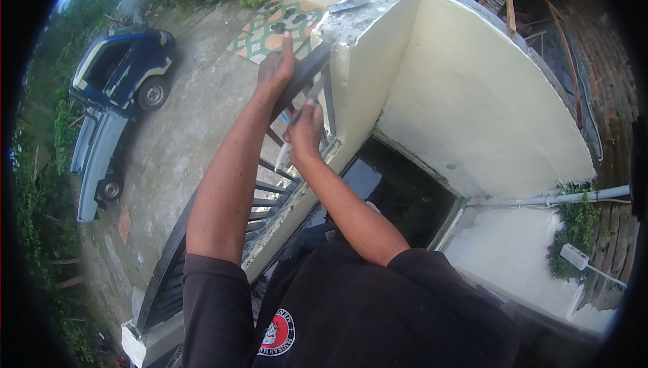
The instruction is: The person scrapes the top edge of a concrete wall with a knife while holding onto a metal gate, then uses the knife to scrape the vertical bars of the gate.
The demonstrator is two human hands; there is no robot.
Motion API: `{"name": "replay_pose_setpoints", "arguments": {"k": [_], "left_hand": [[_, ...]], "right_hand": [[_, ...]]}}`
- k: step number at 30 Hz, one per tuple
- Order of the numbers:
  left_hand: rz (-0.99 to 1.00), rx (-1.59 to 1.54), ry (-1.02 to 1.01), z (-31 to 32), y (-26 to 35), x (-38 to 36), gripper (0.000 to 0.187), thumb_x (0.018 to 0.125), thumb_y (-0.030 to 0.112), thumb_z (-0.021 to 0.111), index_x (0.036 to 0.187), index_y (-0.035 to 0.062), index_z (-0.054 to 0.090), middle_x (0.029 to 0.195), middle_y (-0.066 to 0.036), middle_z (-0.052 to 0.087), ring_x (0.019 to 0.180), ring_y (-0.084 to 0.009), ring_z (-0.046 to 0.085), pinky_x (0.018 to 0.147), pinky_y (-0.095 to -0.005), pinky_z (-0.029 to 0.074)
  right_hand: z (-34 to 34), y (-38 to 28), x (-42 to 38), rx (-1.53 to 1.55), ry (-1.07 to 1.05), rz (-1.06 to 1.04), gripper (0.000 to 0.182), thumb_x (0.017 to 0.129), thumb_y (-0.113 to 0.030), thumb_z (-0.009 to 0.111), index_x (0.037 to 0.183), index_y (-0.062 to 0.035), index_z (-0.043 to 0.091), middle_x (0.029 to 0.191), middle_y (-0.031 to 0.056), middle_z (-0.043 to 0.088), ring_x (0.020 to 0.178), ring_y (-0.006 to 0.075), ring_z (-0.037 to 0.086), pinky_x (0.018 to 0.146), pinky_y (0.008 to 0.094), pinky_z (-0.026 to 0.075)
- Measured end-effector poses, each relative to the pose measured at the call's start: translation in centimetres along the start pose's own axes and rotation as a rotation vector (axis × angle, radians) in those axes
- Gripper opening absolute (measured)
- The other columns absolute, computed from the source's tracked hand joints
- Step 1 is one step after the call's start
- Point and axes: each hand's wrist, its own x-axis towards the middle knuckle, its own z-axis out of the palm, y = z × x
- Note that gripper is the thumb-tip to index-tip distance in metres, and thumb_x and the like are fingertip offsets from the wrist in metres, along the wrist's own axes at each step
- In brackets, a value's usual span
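So from where I'm standing, it all comes down to how the right hand sits against the dark handrail. That fist is closed around a slim pale-handled tool, and the handle's butt pokes out the body side of the grip. The tool's long axis looks tilted, running from that butt up through the fist and away from the body, a bit toward the cream wall. The working end is too blurry for me to call, so no idea what kind of tool it is. Right hand's the near one to it, obviously.

The rail is just left of that grip and slants past it, leaning roughly the same way as the tool. The left hand is up beyond the right one, against the rail near its wall end, thumb pointing away from the body. Its fingers are hidden, so I can't tell if it's really wrapped round or just braced.

Headcount: two hands, one tool, one handrail. Railing bars: several below the right fist, but arms and blur kill an exact count. One small truck well off to the left of both hands, one white socket block far right of the grip.
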Motion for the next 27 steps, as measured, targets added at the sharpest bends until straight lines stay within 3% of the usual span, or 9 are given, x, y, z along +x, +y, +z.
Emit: {"name": "replay_pose_setpoints", "arguments": {"k": [2,4,5,9,13,16,18,21,27], "left_hand": [[0.027,-0.005,0.005,-0.4,0.4,-0.4,0.097,0.097,0.073,0.015,0.105,-0.0031,0.074,0.116,-0.034,0.065,0.121,-0.0476,0.057,0.106,-0.049,0.039],[0.038,-0.011,-0.001,-0.3,-0.2,-0.2,0.096,0.097,0.073,0.015,0.105,-0.0016,0.075,0.116,-0.033,0.065,0.12,-0.0471,0.057,0.106,-0.0486,0.039],[0.015,0.006,0.003,0.0,-0.4,0.3,0.095,0.097,0.073,0.014,0.104,0.0009,0.076,0.117,-0.031,0.066,0.12,-0.0462,0.058,0.106,-0.0481,0.039],[0.004,0.016,-0.047,-0.1,-0.2,0.6,0.093,0.097,0.073,0.015,0.104,0.005,0.077,0.118,-0.029,0.067,0.121,-0.0448,0.058,0.106,-0.0474,0.04],[-0.013,-0.038,-0.067,0.0,-0.2,0.4,0.093,0.097,0.073,0.016,0.106,0.0028,0.076,0.119,-0.032,0.065,0.121,-0.0454,0.058,0.106,-0.0485,0.04],[-0.001,-0.002,-0.022,0.0,0.1,0.6,0.093,0.097,0.073,0.016,0.108,0.0016,0.075,0.12,-0.033,0.064,0.121,-0.0463,0.058,0.106,-0.0488,0.04],[0.013,0.02,-0.009,0.0,0.0,0.4,0.093,0.097,0.072,0.016,0.109,0.0014,0.075,0.122,-0.032,0.064,0.122,-0.0466,0.057,0.106,-0.0489,0.04],[-0.013,0.004,-0.068,-0.3,0.2,0.1,0.094,0.097,0.072,0.016,0.112,-0.0009,0.073,0.124,-0.033,0.063,0.123,-0.0477,0.056,0.107,-0.0492,0.039],[0.005,-0.007,-0.026,-0.1,0.3,0.0,0.094,0.097,0.071,0.019,0.114,-0.0049,0.071,0.123,-0.036,0.061,0.123,-0.0492,0.055,0.107,-0.0502,0.039]], "right_hand": [[-1.1,1.0,0.1,0.065,0.036,0.056,0.032,0.109,-0.039,0.036,0.098,-0.0092,0.042,0.073,0.0032,0.044,0.044,0.011,0.039,0.038,0.0268,0.037],[-2.1,2.3,0.1,0.087,0.149,0.31,0.026,0.109,-0.036,0.037,0.1,-0.0129,0.04,0.078,0.0029,0.041,0.051,0.0094,0.037,0.043,0.0259,0.035],[-2.4,3.1,0.4,0.088,0.099,0.33,0.025,0.109,-0.036,0.036,0.101,-0.0125,0.041,0.08,0.0036,0.042,0.052,0.0096,0.037,0.043,0.0255,0.034],[-0.1,-1.0,-1.4,-0.07,-0.145,0.097,0.027,0.109,-0.038,0.036,0.102,-0.0124,0.041,0.081,0.0033,0.044,0.052,0.0087,0.038,0.042,0.0251,0.033],[-0.4,-0.1,0.2,0.082,-0.048,0.17,0.031,0.109,-0.038,0.036,0.101,-0.0091,0.042,0.076,0.0036,0.044,0.046,0.0092,0.038,0.039,0.026,0.036],[-0.8,2.3,0.3,-0.036,0.079,0.19,0.031,0.109,-0.039,0.036,0.1,-0.0092,0.041,0.078,0.0047,0.044,0.046,0.0107,0.039,0.039,0.0266,0.037],[-0.6,2.7,0.1,-0.018,0.06,0.201,0.032,0.109,-0.039,0.036,0.099,-0.009,0.041,0.079,0.0054,0.045,0.046,0.0117,0.04,0.038,0.0275,0.037],[0.5,1.0,-0.6,-0.025,-0.029,0.039,0.031,0.109,-0.038,0.036,0.098,-0.0092,0.04,0.079,0.0051,0.045,0.046,0.0115,0.04,0.038,0.0279,0.037],[-2.7,4.4,1.3,-0.072,0.066,0.164,0.026,0.108,-0.032,0.037,0.1,-0.0074,0.041,0.082,0.008,0.047,0.045,0.014,0.044,0.037,0.0292,0.041]]}}
